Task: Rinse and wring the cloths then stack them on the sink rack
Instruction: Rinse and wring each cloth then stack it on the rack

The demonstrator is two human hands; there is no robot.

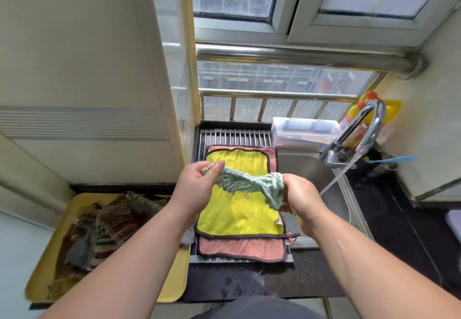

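Both forearms lead to the left hand (197, 184) and right hand (303, 194), each closed on one end of the green cloth (245, 180), judged soft, wet, best gripped by its ends.

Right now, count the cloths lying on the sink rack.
2: a yellow cloth on top, and a pink cloth beneath it on the sink rack. More may lie hidden underneath.

Green-white wavy cloth (245, 181) is showing between hands. Yellow cloth (239, 209) w/ dark trim is lying over pink cloth (239, 249), also dark-edged. Brown striped cloths (117, 216) are sitting in yellow tray (174, 278). Tabletop (309, 276) is showing black, speckled.
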